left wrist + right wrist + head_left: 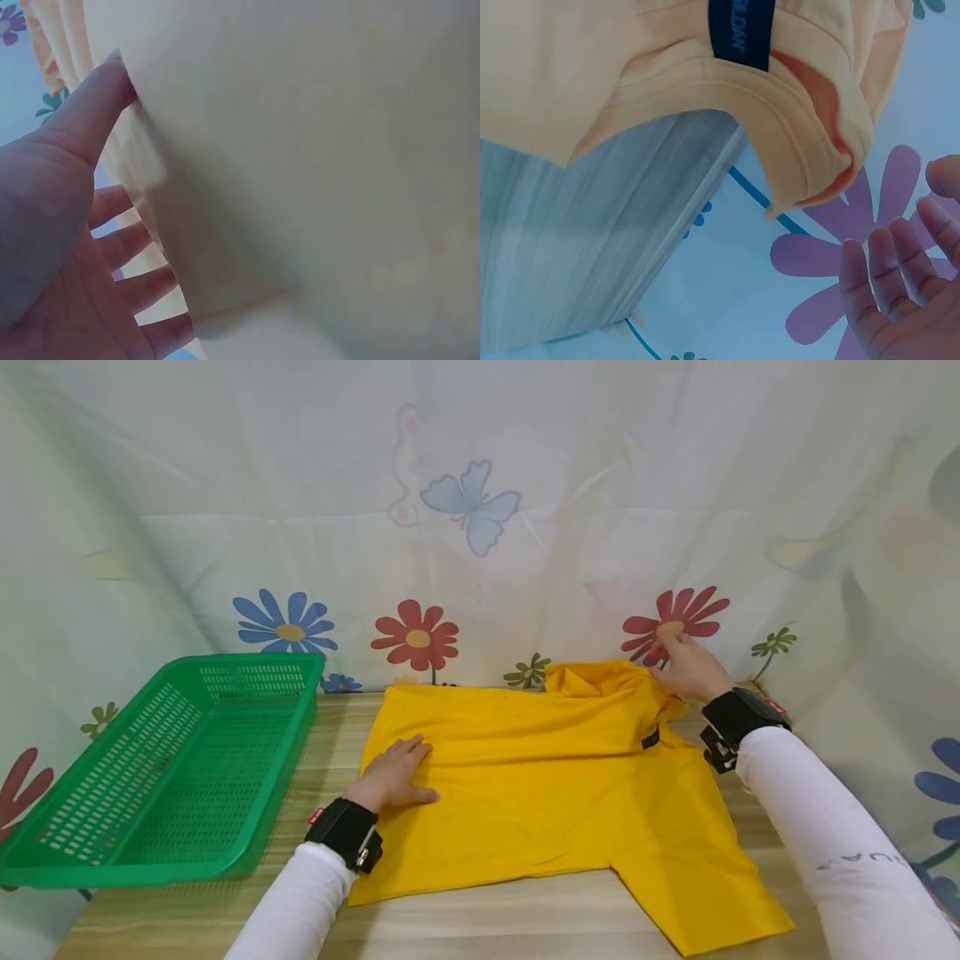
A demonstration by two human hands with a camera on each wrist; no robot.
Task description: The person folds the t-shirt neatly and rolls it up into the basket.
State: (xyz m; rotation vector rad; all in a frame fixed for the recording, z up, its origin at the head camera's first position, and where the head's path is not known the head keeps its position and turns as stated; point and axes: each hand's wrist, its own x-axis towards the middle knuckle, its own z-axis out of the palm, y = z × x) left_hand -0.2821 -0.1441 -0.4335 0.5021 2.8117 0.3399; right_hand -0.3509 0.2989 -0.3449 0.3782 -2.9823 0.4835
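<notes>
A yellow T-shirt (510,818) lies spread on the table, its hem to the left and one sleeve reaching toward the front right. Its far side is bunched up near the back edge. My left hand (393,777) rests on the shirt near the hem with fingers spread. The left wrist view shows the thumb and fingers of that hand (67,187) at the edge of the fabric, their tips partly hidden. Beside the bunched collar end is my right hand (690,668). In the right wrist view, its loosely bent fingers (859,277) are apart from the ribbed collar (787,142).
A green plastic basket (112,877) with slotted sides stands at the left of the wood-grain table (480,927). A dark label (650,739) shows at the shirt's neck. Behind the table hangs a pale curtain (315,460) printed with flowers and a butterfly.
</notes>
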